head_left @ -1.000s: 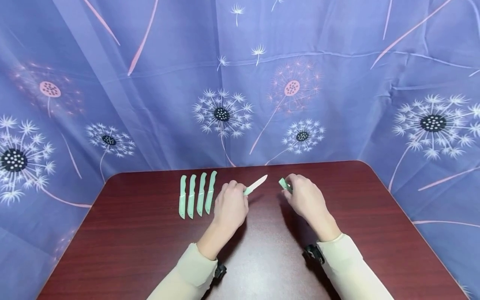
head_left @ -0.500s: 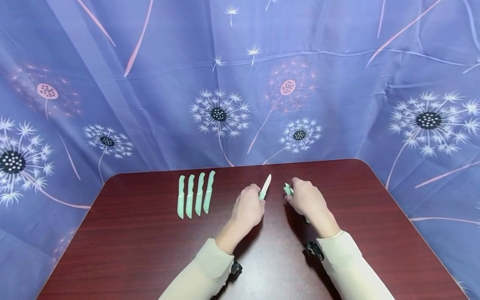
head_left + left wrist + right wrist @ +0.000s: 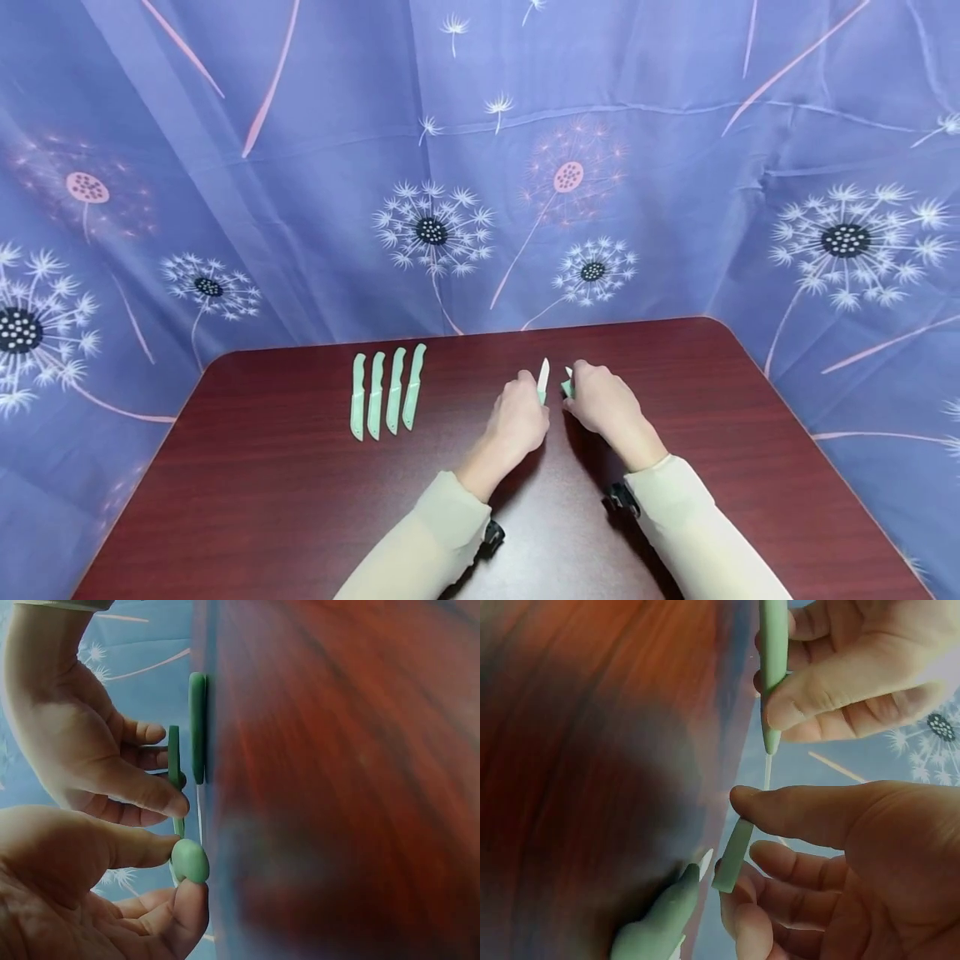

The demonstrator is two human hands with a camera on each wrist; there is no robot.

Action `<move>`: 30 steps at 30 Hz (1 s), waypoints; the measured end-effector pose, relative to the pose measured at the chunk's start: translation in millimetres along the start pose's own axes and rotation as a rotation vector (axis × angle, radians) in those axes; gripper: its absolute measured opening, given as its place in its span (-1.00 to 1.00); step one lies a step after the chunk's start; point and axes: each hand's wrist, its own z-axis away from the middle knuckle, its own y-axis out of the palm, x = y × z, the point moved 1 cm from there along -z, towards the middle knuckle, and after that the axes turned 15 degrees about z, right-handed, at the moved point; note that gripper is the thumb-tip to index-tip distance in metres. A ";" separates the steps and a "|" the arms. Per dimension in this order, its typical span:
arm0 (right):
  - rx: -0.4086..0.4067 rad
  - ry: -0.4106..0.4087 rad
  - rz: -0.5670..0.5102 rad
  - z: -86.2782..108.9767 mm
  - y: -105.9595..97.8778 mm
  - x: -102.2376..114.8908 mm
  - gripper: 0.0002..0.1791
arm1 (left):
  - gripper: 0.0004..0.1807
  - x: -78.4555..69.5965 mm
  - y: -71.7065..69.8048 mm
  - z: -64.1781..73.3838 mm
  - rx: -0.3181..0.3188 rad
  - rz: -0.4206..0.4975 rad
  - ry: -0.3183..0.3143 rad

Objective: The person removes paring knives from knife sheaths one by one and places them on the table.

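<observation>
My left hand (image 3: 519, 417) grips a paring knife (image 3: 542, 385) by its pale green handle, its white blade bare and pointing away from me. To its right, my right hand (image 3: 606, 402) pinches a pale green blade sheath (image 3: 733, 855) between thumb and fingers. The knife's blade points toward this sheath in the right wrist view. A second green-handled knife (image 3: 656, 926) with a bare white blade lies on the table beneath the right hand; the head view shows only its blade tip (image 3: 569, 372).
Several matching green knives in sheaths (image 3: 394, 390) lie side by side on the dark red wooden table (image 3: 247, 475), left of both hands. A blue curtain with dandelion prints (image 3: 337, 167) hangs right behind the table's far edge.
My left hand has moved right, bringing the knife close to the right hand. Its blade has swung from slanting rightward to pointing nearly straight away. The right hand has hardly moved.
</observation>
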 end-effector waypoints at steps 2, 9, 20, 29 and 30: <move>0.005 -0.003 0.007 -1.3 2.2 0.5 -0.68 | -0.62 -1.1 3.1 -1.2 0.006 -0.004 -0.018; -0.013 -0.006 0.019 -5.7 7.4 0.4 -0.70 | -0.52 -7.2 10.7 -4.4 0.003 -0.026 -0.033; 0.024 -0.019 0.012 -10.2 7.5 2.5 -0.70 | -0.45 -13.9 19.6 -10.0 0.012 -0.034 -0.111; 0.060 -0.022 -0.009 -9.2 6.5 4.8 -0.76 | -0.55 -16.2 23.0 -13.2 0.014 -0.027 -0.127; 0.058 -0.019 -0.006 -9.4 6.6 4.2 -0.76 | -0.55 -16.6 23.4 -13.3 0.014 -0.028 -0.128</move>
